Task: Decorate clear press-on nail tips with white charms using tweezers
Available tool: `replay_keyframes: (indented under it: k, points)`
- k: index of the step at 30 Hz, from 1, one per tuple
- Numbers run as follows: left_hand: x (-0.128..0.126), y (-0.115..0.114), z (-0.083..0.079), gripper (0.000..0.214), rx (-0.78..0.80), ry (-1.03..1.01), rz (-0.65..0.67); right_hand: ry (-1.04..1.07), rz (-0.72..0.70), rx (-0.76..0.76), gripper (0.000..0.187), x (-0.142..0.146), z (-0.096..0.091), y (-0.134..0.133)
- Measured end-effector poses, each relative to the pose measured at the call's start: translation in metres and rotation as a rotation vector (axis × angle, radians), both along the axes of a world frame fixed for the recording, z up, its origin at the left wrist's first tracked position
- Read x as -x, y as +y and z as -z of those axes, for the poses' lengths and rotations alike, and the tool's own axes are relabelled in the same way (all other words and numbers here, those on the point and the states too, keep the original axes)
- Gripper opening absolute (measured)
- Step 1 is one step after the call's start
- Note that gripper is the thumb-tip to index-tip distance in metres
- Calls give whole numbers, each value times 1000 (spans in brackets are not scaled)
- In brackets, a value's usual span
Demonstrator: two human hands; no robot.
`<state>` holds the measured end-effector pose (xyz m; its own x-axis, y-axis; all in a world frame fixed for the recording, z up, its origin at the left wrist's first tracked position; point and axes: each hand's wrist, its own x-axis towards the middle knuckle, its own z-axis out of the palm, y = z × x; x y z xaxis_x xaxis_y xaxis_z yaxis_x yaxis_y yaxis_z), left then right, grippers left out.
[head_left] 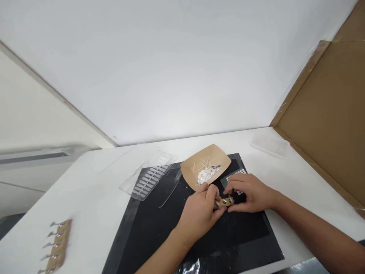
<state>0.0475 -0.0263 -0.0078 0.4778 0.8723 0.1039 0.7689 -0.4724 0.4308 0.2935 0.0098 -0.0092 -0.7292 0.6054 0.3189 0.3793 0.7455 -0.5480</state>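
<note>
My left hand [199,213] and my right hand [251,194] meet over a black mat [159,232]. Between them is a small wooden strip with metal clips [224,201]. The left fingers pinch its left end, and the right fingers curl round its right end. Just behind the hands sits a brown paper tray [216,160] holding several small white pieces [205,175] and thin wooden sticks. Under my right hand lies a dark sheet with small white squares [238,173], partly hidden.
A clear plastic tray with rows of white pieces [151,177] lies at the mat's far left corner. Another wooden strip with metal clips [55,245] lies near the table's left edge. A cardboard panel [327,125] stands at the right. A clear lid [269,146] rests beside it.
</note>
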Motion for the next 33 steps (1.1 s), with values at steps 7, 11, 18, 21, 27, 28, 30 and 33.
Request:
replay_keyframes:
  k: [7, 11, 18, 21, 27, 28, 30, 33]
  points:
    - [0, 0, -1, 28, -3, 21, -8, -29, -26, -69, 24, 9, -3, -8]
    - [0, -1, 0, 29, -9, 22, -7, -59, 9, -71, 25, 12, 0, -11]
    - [-1, 0, 1, 28, -25, 18, -6, -64, 24, -79, 20, 12, 7, -10]
    - [-1, 1, 1, 27, -25, 18, -3, -62, 24, -75, 18, 12, 6, -9]
    - [0, -1, 0, 27, -30, 13, 4, -75, 22, -8, 18, 12, 7, -9]
    - [0, -2, 0, 26, -30, 12, 6, -78, 29, 12, 19, 11, 7, -9]
    - [0, -1, 0, 26, -26, 13, 7, -72, 37, 45, 18, 11, 8, -8]
    - [-1, -1, 0, 25, -31, 14, 8, -48, 12, 63, 14, 10, 8, -6]
